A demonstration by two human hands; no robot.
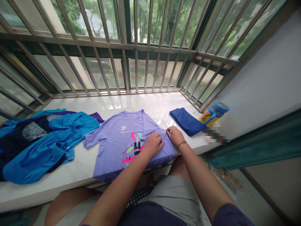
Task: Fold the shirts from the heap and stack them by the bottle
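A lavender T-shirt point(113, 144) with a small white logo and a pink, green and black print lies spread on the white sill, collar towards the window. Its lower edge hangs at the sill's front edge. My left hand point(153, 145) rests on the shirt beside the print, fingers lying on the cloth and thumb apart. At the shirt's right side, near the sleeve, my right hand point(175, 136) pinches the fabric between thumb and fingers. A thin bracelet point(182, 144) circles my right wrist.
Left of the shirt lies a loose heap of bright blue, navy and purple clothes point(58, 138). A folded blue garment point(187, 121) sits at the right, beside a blue and yellow bottle point(214, 113). Metal bars point(145, 72) line the window behind the white sill point(82, 172). A green curtain point(256, 144) hangs at the right.
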